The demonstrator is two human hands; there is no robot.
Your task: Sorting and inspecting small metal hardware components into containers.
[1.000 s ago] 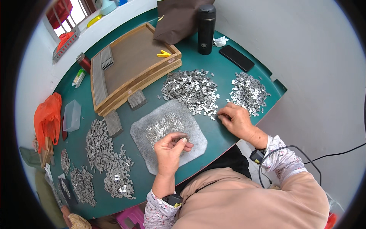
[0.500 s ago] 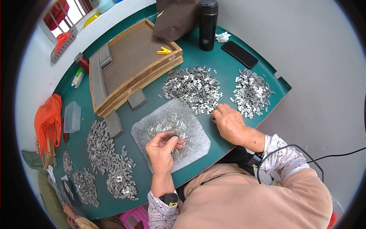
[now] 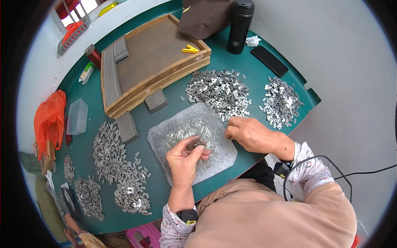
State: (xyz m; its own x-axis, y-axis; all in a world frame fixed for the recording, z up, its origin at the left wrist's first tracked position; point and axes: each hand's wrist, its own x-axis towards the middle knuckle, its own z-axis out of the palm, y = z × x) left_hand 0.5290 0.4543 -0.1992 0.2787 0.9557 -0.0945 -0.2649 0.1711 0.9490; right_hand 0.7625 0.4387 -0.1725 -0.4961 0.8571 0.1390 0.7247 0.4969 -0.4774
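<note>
My left hand (image 3: pixel 184 163) is raised over a grey felt mat (image 3: pixel 161 142) with many thin silvery pins (image 3: pixel 186 131) scattered on it. Its thumb and fingers are closed around something small, dark grey and metallic, mostly covered by the fingers. To the right, my right hand (image 3: pixel 256 135) has its thumb and fingertips pinched together at the mat's right edge. Whatever lies between those fingertips is hidden. Just beyond that hand spreads a large pile of small, shiny, notched metal pieces (image 3: pixel 217 91). A smaller pile of similar pieces (image 3: pixel 282 102) lies farther right.
Behind the mat stands a wooden tray (image 3: pixel 155 47) with rows of stacked grey pieces and a yellow clip (image 3: pixel 190 49). Grey piles (image 3: pixel 109 151) and blocks (image 3: pixel 127 128) lie left. A black tumbler (image 3: pixel 240 29) and phone (image 3: pixel 269 60) stand back right. Another person's hand (image 3: pixel 73 225) shows lower left.
My right hand has moved left, from the near edge of the large pile to the mat's edge, closer to my left hand. The left hand keeps its grip. The whole view has shifted slightly.
</note>
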